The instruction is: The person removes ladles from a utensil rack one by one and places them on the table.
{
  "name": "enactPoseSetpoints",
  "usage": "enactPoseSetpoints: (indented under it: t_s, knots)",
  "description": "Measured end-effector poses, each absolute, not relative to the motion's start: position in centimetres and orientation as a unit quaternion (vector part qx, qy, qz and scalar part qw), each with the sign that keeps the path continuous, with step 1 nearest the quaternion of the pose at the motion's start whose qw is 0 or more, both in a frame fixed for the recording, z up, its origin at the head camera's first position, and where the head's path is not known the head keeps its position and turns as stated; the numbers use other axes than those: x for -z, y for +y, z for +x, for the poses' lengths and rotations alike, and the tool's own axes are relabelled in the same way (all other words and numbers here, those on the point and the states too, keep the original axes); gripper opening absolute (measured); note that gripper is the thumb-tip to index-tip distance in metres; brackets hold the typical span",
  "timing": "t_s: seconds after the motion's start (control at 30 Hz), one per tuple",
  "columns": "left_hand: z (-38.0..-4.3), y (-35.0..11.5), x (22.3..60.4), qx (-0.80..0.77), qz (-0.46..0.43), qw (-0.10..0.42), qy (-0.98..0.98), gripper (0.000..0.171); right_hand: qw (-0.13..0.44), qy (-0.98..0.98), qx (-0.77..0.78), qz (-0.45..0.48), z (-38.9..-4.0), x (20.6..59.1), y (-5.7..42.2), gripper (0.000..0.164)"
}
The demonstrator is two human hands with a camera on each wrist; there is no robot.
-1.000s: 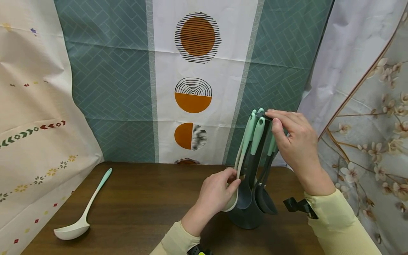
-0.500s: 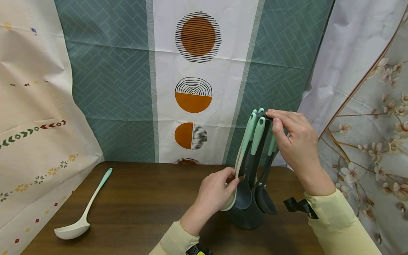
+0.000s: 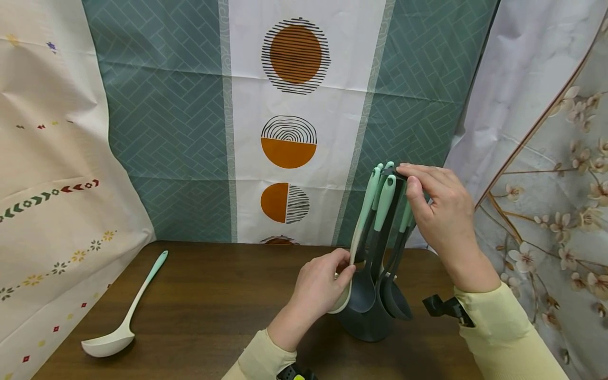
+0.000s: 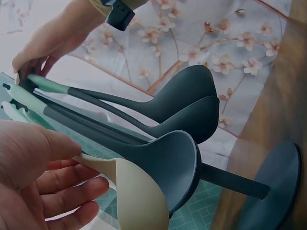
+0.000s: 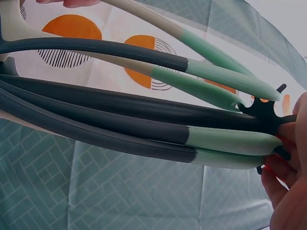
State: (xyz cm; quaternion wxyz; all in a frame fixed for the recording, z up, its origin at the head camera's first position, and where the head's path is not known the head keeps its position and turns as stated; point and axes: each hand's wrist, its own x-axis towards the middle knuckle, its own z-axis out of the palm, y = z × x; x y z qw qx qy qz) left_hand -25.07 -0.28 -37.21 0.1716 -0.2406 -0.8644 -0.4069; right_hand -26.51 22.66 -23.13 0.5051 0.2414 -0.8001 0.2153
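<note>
My left hand [image 3: 320,282] pinches the cream shaft of a ladle [image 4: 139,196] between thumb and finger, low at the left side of a dark utensil stand [image 3: 368,327]. The ladle's mint handle reaches up to the stand's top. My right hand [image 3: 439,206] holds that top, its fingers round the pronged hub [image 5: 261,112]. Several dark utensils with mint handles hang about the post, among them a ladle or deep spoon [image 3: 363,290] at the front and another [image 3: 396,301] at the right. Part of the cream bowl is hidden behind the left hand in the head view.
A second cream ladle [image 3: 111,342] with a mint handle lies on the brown wooden table [image 3: 214,301] at the left. Patterned cloth [image 3: 304,132] hangs behind the table, with more cloth at both sides. The stand is at the right part of the table.
My left hand has shifted very slightly left, and the cream ladle's shaft and bowl with it. The right hand stays on the stand's top. The ladle on the table has not moved.
</note>
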Motion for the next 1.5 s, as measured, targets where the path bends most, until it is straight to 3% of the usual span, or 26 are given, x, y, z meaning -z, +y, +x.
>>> enactPoseSetpoints:
  t_s: [1.5]
  knots:
    - [-24.8,-1.4,36.4,0.423,-0.219,0.172,-0.862,0.008,0.511,-0.797,-0.213,0.242,-26.5,23.2,22.6,0.038]
